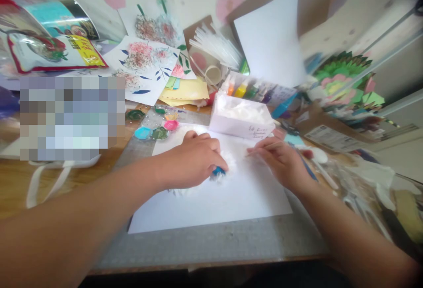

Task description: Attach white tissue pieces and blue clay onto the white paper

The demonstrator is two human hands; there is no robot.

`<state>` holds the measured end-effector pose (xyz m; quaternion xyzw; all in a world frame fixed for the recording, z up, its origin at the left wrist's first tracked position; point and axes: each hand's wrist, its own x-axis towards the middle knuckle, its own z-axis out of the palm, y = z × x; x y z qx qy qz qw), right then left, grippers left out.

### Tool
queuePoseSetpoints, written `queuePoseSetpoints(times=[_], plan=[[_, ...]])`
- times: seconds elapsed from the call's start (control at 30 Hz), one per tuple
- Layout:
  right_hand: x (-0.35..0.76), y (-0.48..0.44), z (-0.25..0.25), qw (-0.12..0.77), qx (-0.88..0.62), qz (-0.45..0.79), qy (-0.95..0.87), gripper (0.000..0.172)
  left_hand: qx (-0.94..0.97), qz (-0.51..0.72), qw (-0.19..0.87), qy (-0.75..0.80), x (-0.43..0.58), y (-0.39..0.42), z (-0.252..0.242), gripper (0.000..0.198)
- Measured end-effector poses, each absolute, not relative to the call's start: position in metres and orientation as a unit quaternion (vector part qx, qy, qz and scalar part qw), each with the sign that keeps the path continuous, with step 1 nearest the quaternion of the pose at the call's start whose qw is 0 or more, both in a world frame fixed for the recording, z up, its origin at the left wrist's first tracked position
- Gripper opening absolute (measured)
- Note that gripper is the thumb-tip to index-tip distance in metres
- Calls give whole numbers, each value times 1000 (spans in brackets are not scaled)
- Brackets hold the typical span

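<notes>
My left hand (194, 160) is palm down over the white paper (251, 200). Its fingers are bent, and the tips are hidden beneath it. Its thumb touches a small blue patch (218, 171) ringed by white fluffy material (230, 160). More of that white stuff shows around the hand. To the right, my right hand (280, 160) is closed in a pinch on a thin light-coloured stick (248, 155), which hovers at the paper's right part, apart from the blue patch. Blur hides the stick's exact kind.
Behind the paper stands a white box (243, 122) of white fluff, with paint bottles (241, 90) behind it. Dabs of coloured paint (160, 133) are at the back left. Scissors and tools (360, 208) crowd the right. A grey mat (211, 244) lies underneath.
</notes>
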<state>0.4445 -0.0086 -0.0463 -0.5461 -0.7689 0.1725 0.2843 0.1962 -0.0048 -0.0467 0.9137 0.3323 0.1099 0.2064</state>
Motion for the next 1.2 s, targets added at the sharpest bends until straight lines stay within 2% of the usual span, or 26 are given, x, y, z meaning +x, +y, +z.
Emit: queuePoseSetpoints(times=[0.2, 0.4, 0.5, 0.57, 0.63, 0.77, 0.83, 0.97, 1.07, 1.2], plan=[[451, -1, -48, 291, -560, 188, -753, 26, 912, 118, 211, 331, 195, -4, -49, 40], [455, 1, -49, 413, -525, 289, -686, 20, 912, 127, 215, 327, 195, -4, -50, 42], [443, -12, -37, 476, -489, 270, -679, 14, 912, 123, 210, 330, 196, -4, -49, 43], [431, -25, -29, 467, -460, 207, -726, 14, 915, 114, 202, 332, 196, -4, -49, 42], [419, -37, -24, 421, -419, 165, -788, 15, 917, 105, 192, 334, 197, -4, -49, 39], [405, -49, -26, 299, -357, 221, -857, 15, 917, 96, 189, 337, 197, -2, -48, 37], [403, -49, -29, 271, -353, 245, -862, 15, 917, 95, 189, 337, 197, -2, -48, 38], [406, -45, -28, 307, -370, 282, -830, 15, 917, 87, 185, 343, 198, -2, -47, 36], [411, -41, -27, 369, -410, 255, -794, 14, 916, 91, 187, 343, 197, -3, -46, 35], [417, -36, -34, 401, -441, 227, -770, 12, 914, 97, 195, 341, 196, -3, -47, 35]])
